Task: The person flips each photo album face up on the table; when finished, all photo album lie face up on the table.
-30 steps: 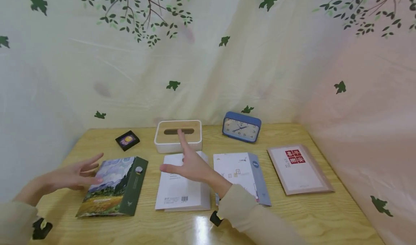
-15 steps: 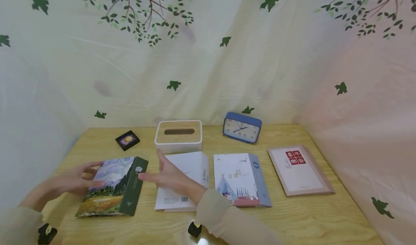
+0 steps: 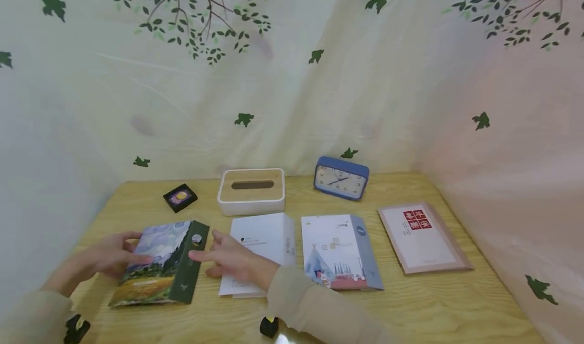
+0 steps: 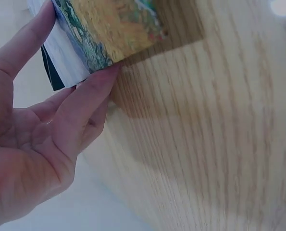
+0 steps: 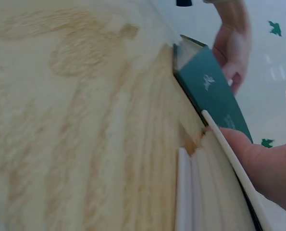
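A book with a painted landscape cover and green spine lies at the left of the table. My left hand holds its left edge, thumb on the cover. From the left wrist view, the fingers reach under the edge of that book. Over a white book, my right hand stretches leftward with its fingers apart, its thumb close to the green spine. The right wrist view shows the green spine beyond the white book's page edges, with part of my right hand at the right.
Right of the white book lie an illustrated book with a blue spine and a pale book with a red square print. Behind them stand a tissue box, a blue clock and a small black box.
My right hand has moved left and down from over the white book toward the green spine. My left hand has shifted right and closed onto the painted book's left edge.
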`<state>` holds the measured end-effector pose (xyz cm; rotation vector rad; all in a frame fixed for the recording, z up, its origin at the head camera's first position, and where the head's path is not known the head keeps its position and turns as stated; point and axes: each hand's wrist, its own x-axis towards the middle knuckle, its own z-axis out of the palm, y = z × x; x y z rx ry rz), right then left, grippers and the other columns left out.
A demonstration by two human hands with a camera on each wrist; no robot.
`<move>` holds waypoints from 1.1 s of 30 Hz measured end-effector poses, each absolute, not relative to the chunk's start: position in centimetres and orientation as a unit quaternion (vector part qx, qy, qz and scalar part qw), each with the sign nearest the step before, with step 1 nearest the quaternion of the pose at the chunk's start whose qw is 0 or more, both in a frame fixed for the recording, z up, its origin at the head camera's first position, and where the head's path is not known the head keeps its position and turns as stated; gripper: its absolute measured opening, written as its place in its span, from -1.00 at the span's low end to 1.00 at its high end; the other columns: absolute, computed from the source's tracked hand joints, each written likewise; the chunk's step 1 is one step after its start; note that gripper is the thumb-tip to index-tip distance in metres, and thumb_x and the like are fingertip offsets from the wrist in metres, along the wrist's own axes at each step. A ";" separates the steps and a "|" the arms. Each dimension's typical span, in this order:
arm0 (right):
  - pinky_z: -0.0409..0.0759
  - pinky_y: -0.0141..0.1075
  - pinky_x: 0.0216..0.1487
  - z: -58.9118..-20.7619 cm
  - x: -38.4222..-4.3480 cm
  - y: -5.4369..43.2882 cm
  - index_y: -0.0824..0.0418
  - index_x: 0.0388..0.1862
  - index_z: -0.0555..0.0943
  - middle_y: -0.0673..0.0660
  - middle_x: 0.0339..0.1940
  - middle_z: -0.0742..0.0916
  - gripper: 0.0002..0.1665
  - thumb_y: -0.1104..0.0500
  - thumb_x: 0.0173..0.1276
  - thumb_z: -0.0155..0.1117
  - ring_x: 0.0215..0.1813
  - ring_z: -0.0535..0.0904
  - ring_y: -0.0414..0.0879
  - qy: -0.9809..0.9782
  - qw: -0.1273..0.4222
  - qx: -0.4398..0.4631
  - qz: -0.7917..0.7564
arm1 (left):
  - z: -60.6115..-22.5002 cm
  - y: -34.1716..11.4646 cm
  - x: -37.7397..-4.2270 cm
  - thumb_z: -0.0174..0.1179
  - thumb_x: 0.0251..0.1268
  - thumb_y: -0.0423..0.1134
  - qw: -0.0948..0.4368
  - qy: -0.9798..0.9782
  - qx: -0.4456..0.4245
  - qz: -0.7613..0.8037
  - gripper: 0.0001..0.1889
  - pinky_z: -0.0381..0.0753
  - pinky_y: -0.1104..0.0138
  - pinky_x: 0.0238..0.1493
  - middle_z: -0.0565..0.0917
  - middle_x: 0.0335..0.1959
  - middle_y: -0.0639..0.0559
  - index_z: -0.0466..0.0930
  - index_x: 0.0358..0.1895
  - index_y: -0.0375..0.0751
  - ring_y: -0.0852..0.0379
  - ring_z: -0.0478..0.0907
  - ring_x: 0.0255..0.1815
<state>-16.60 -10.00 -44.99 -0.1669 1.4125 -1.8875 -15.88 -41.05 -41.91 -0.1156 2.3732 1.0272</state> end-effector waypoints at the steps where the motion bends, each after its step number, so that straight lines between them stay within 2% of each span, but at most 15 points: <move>1: 0.51 0.15 0.26 -45.1 -16.5 -10.0 0.30 0.66 -0.06 0.41 0.62 0.12 0.08 0.24 0.39 0.40 0.51 0.30 0.20 0.546 0.386 -0.064 -0.741 | -42.0 -40.8 -15.8 0.38 0.33 0.00 0.273 0.881 -0.044 0.383 0.07 0.68 0.12 -0.23 0.40 0.23 -0.60 -0.15 0.50 -0.64 -0.07 0.56 -0.07; 4: 0.54 0.16 0.22 -45.4 -16.3 -10.2 0.34 0.65 -0.07 0.37 0.64 0.08 0.05 0.27 0.42 0.36 0.46 0.38 0.15 0.529 0.402 -0.065 -0.745 | -42.1 -40.1 -15.9 0.37 0.33 0.01 0.274 0.880 -0.041 0.385 0.07 0.68 0.08 -0.24 0.32 0.26 -0.68 -0.15 0.50 -0.63 -0.17 0.54 -0.04; 6: 0.56 0.18 0.19 -45.5 -16.2 -10.3 0.35 0.65 -0.07 0.36 0.65 0.05 0.03 0.29 0.43 0.34 0.44 0.41 0.16 0.520 0.405 -0.064 -0.749 | -42.2 -39.9 -15.9 0.37 0.33 0.02 0.272 0.884 -0.039 0.377 0.06 0.69 0.02 -0.14 0.27 0.29 -0.72 -0.14 0.49 -0.63 -0.30 0.51 0.10; 13: 0.56 0.27 0.12 -45.7 -15.7 -10.9 0.44 0.62 -0.05 0.35 0.65 0.04 0.00 0.32 0.42 0.33 0.61 -0.01 0.25 0.514 0.390 -0.046 -0.763 | -42.1 -40.7 -15.4 0.36 0.34 0.03 0.269 0.893 -0.025 0.361 0.06 0.64 -0.09 -0.01 0.20 0.31 -0.79 -0.13 0.48 -0.68 -0.49 0.41 0.24; 16: 0.50 0.35 0.14 -45.6 -15.5 -11.4 0.46 0.61 -0.06 0.37 0.65 0.03 -0.02 0.33 0.43 0.30 0.61 -0.05 0.32 0.498 0.393 -0.047 -0.771 | -42.1 -41.3 -15.0 0.35 0.35 0.04 0.272 0.894 -0.022 0.355 0.06 0.61 -0.14 0.04 0.20 0.30 -0.80 -0.13 0.46 -0.69 -0.55 0.37 0.27; 20: 0.43 0.42 0.15 -45.6 -15.4 -11.9 0.47 0.61 -0.09 0.40 0.65 0.00 -0.02 0.34 0.44 0.27 0.60 -0.13 0.38 0.480 0.403 -0.046 -0.778 | -42.1 -42.0 -14.5 0.33 0.37 0.03 0.276 0.892 -0.023 0.357 0.05 0.64 -0.05 -0.01 0.25 0.28 -0.79 -0.16 0.46 -0.70 -0.46 0.44 0.23; 27: 0.46 0.40 0.13 -45.5 -16.0 -11.6 0.44 0.62 -0.07 0.36 0.65 0.03 -0.01 0.35 0.42 0.29 0.60 -0.09 0.35 0.490 0.391 -0.034 -0.778 | -42.0 -41.6 -15.1 0.35 0.36 0.00 0.265 0.888 -0.022 0.375 0.06 0.67 0.07 -0.17 0.33 0.26 -0.72 -0.18 0.49 -0.65 -0.22 0.52 0.10; 28: 0.47 0.39 0.13 -45.4 -16.2 -11.5 0.43 0.63 -0.07 0.36 0.65 0.02 -0.01 0.34 0.42 0.29 0.61 -0.08 0.34 0.491 0.390 -0.033 -0.778 | -42.0 -41.4 -15.2 0.36 0.35 0.00 0.266 0.885 -0.025 0.382 0.06 0.66 0.10 -0.24 0.33 0.27 -0.70 -0.19 0.50 -0.62 -0.16 0.56 -0.02; 30: 0.47 0.39 0.14 -45.4 -16.5 -11.2 0.42 0.63 -0.09 0.35 0.66 0.01 0.01 0.33 0.42 0.29 0.61 -0.09 0.32 0.493 0.389 -0.033 -0.777 | -42.1 -41.1 -15.5 0.37 0.35 -0.02 0.267 0.880 -0.029 0.392 0.07 0.65 0.12 -0.29 0.30 0.28 -0.71 -0.20 0.52 -0.59 -0.10 0.53 -0.09; 33: 0.46 0.39 0.15 -45.5 -16.6 -10.6 0.41 0.64 -0.11 0.35 0.66 -0.01 0.02 0.34 0.42 0.29 0.61 -0.11 0.32 0.499 0.388 -0.029 -0.775 | -42.3 -40.5 -15.9 0.38 0.33 0.00 0.272 0.878 -0.033 0.393 0.08 0.66 0.12 -0.26 0.21 0.32 -0.75 -0.20 0.53 -0.58 -0.14 0.53 -0.06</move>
